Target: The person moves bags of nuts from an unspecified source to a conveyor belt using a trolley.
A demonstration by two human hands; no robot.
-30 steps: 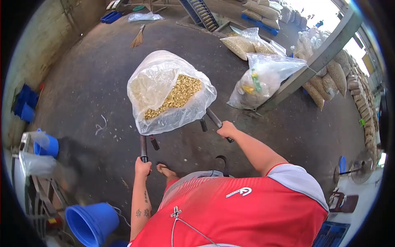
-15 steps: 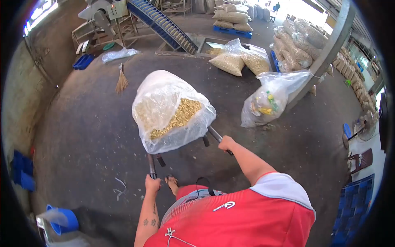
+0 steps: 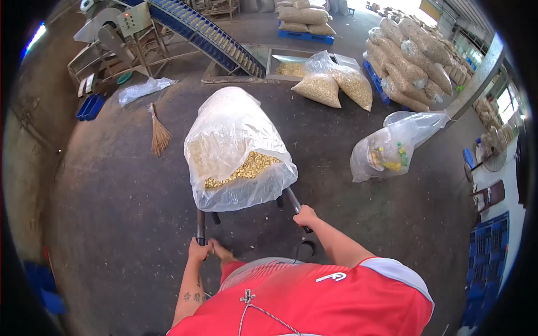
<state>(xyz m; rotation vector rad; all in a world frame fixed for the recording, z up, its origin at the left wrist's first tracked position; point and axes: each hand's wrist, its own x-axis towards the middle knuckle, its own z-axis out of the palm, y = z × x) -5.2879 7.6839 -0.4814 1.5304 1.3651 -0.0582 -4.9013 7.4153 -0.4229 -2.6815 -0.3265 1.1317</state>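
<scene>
My left hand (image 3: 198,250) is wrapped round the left handle (image 3: 200,224) of a cart, a dark metal bar with a black grip. On the other side, my right hand (image 3: 305,216) grips the matching right handle (image 3: 292,197). Between and ahead of the handles rests a large, bulging clear plastic sack (image 3: 238,131). Its near end gapes and shows golden-yellow flakes or pieces (image 3: 246,171), whose exact kind I cannot make out. The sack hides most of the cart's body and its wheels.
Two filled sacks (image 3: 319,89) lie by a floor pit under a blue conveyor (image 3: 204,36). A broom (image 3: 159,131) is on the floor ahead left. On the right, a clear rubbish bag (image 3: 386,148) hangs by a post (image 3: 473,84). Stacked sacks (image 3: 403,61) stand behind it.
The cart and I have moved forward, so the conveyor, pit and broom look nearer. The rubbish bag has shifted right in view. Both hands keep hold of the handles.
</scene>
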